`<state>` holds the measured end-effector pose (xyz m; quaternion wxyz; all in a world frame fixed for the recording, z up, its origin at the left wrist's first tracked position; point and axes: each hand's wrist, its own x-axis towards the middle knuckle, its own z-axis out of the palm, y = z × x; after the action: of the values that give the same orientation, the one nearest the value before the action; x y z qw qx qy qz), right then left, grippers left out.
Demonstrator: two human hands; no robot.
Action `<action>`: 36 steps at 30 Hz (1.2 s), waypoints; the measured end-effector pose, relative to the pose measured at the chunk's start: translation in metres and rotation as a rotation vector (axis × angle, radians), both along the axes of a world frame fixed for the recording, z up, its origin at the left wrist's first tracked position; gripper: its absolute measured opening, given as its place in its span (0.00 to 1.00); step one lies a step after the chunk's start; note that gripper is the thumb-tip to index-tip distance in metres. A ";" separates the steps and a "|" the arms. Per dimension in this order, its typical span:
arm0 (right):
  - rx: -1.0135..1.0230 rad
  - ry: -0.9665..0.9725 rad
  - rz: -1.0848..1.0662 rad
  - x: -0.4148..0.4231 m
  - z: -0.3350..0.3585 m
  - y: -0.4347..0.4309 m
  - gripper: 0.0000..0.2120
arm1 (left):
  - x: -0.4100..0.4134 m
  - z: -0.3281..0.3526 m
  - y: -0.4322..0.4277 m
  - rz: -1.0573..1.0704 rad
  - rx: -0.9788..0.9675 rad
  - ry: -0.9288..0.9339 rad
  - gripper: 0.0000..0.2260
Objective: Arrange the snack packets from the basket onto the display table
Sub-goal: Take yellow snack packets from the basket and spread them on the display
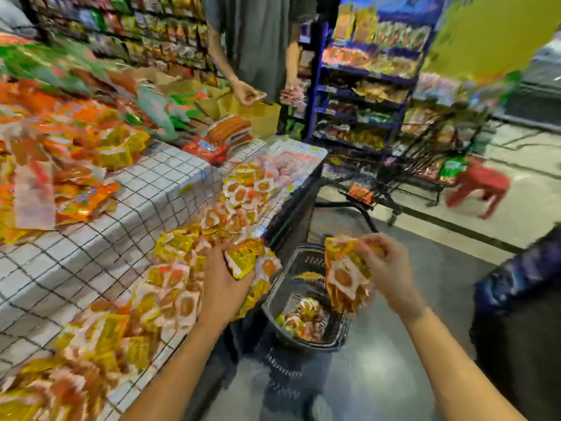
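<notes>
My right hand curls round a bunch of snack packets, the basket below its fingers; my left hand grips another bunch at the edge of the table. I judge them light, limp, slippery: best pinched by their edges.

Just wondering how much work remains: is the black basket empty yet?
Not empty. A small heap of snack packets lies at the near end of the basket; much of its mesh shows bare.
</notes>
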<state>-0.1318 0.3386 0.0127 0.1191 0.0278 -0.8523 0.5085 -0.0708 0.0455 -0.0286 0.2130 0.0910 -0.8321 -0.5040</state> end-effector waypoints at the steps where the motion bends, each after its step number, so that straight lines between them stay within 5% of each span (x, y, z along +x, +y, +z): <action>1: 0.008 0.007 -0.015 -0.004 -0.005 0.014 0.05 | -0.010 -0.001 0.013 -0.022 0.002 -0.012 0.24; 8: 0.010 -0.052 -0.023 -0.076 -0.059 0.092 0.09 | -0.093 -0.047 0.087 -0.134 0.092 -0.166 0.26; 24: -0.021 -0.470 0.098 -0.271 -0.239 0.149 0.05 | -0.249 -0.202 0.185 0.044 0.000 -0.501 0.27; 36: 0.102 -0.617 0.053 -0.338 -0.511 0.120 0.03 | -0.333 -0.480 0.198 0.072 -0.012 -0.662 0.26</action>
<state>-0.4695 0.4583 -0.4978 -0.1599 -0.0995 -0.8716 0.4526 -0.4043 0.2432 -0.5086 -0.0507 0.2780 -0.8554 -0.4341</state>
